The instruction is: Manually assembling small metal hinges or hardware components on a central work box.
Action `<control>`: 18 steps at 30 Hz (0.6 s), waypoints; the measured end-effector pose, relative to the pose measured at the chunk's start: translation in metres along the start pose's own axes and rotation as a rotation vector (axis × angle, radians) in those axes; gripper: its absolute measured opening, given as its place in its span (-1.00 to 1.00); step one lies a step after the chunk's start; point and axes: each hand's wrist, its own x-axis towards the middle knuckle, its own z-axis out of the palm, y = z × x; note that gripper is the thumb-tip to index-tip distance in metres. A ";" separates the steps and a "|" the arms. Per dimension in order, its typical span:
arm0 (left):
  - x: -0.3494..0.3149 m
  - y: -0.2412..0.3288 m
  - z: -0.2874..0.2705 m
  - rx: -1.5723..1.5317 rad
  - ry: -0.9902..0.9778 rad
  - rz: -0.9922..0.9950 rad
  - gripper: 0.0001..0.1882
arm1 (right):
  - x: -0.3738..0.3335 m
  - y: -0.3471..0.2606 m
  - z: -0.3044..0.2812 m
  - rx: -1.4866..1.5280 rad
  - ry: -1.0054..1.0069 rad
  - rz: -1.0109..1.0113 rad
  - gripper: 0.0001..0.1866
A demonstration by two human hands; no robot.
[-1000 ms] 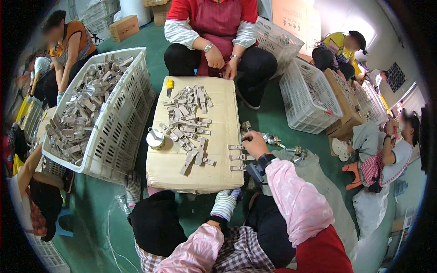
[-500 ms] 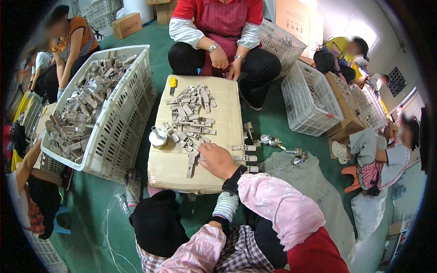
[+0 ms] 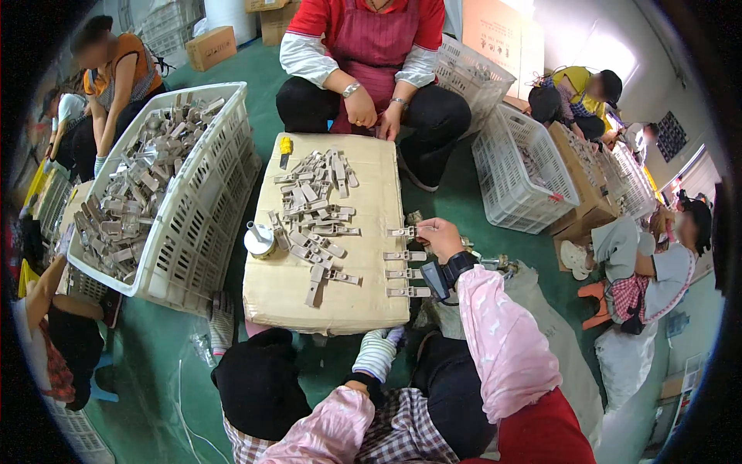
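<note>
My right hand point(image 3: 439, 239) is at the right edge of a cardboard-topped work surface point(image 3: 355, 305). Thumb and fingers pinch the outer end of a flat, grey-beige metal clip point(image 3: 402, 232). Below it, several similar clips point(image 3: 406, 274) lie in a row, jutting over the edge. Left of them is a loose pile of such clips point(image 3: 313, 189). A small round can with a spout point(image 3: 260, 240) stands beside the pile. My left hand point(image 3: 377, 353), in a striped glove, is low by the near edge; its finger closure is unclear.
A white crate point(image 3: 193, 197) heaped with metal parts stands at the left. Across from me sits a person in a red apron point(image 3: 373, 54). A yellow knife point(image 3: 285, 147) lies at the far left corner. More crates point(image 3: 525, 182) and a plastic sack point(image 3: 533, 325) are at the right.
My right hand has moved from the pile to the right edge, bringing a clip to the top of the row. My left gloved hand has shifted slightly upward.
</note>
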 end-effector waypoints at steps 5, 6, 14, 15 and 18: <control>-0.004 0.009 -0.003 0.050 0.001 0.016 -0.61 | 0.008 0.020 0.002 -0.060 0.061 0.005 -0.87; -0.004 0.009 -0.002 0.032 0.002 0.020 -0.61 | 0.008 0.024 0.003 -0.072 0.063 0.004 -0.87; -0.008 0.013 -0.002 0.012 0.012 -0.062 -0.63 | 0.012 0.022 0.015 -0.013 0.002 0.070 -0.89; -0.009 0.016 -0.002 0.014 0.006 -0.066 -0.63 | 0.011 0.021 0.014 0.004 0.002 0.076 -0.90; -0.009 0.019 -0.002 0.039 0.008 -0.028 -0.64 | 0.009 0.019 0.014 0.027 0.010 0.086 -0.90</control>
